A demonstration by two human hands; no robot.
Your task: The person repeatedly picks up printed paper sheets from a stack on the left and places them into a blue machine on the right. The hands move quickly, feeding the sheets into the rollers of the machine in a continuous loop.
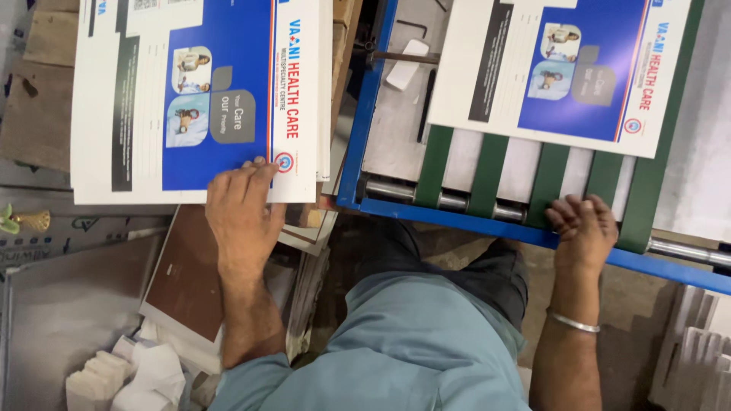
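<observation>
From what I see, my left hand lies flat and open on the top sheet of the stack, my right hand curls loosely on the green belts gripping nothing, another sheet riding the feeder.

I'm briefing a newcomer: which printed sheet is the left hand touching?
Start at the blue-framed machine with green belts. Left of it lies a stack of printed sheets; the left hand rests on its near edge. Unlike the sheet on the belts, it lies off the machine.
</observation>
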